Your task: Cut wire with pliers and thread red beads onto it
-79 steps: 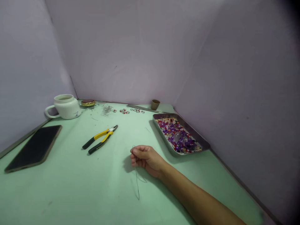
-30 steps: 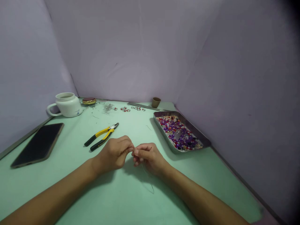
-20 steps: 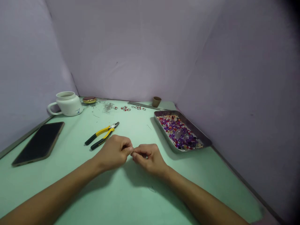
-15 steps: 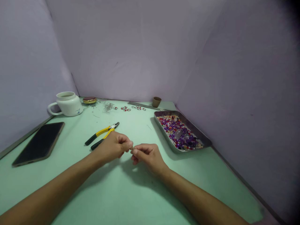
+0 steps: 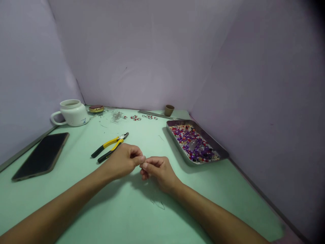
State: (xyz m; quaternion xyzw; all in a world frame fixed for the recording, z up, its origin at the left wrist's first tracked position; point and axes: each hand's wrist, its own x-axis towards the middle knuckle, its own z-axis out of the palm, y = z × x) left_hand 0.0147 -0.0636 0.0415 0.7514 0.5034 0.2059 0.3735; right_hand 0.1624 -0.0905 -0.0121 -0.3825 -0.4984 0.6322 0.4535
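My left hand (image 5: 127,160) is closed in a pinch, thumb against forefinger. Its fingertips touch those of my right hand (image 5: 159,171), which is pinched shut too. Whatever sits between the fingertips is too small and hidden to make out. A thin curled wire (image 5: 160,205) shows just below my right hand; whether it hangs from the fingers or lies on the green tabletop (image 5: 114,217), I cannot tell. Behind my left hand lie pliers (image 5: 110,145) with yellow and black handles, jaws pointing away to the right.
Right of my hands stands a metal tray (image 5: 182,157) of mixed beads. At the back are red-beaded wire pieces (image 5: 135,118), a heap of thin wires (image 5: 116,116), a small brown cup (image 5: 169,110) and a round gold-rimmed container (image 5: 96,108). A white mug (image 5: 74,113) and phone (image 5: 42,156) are left.
My fingertips have come closer together, the left thumb now overlapping the right fingertips. The thin curled wire below my right hand now shows.
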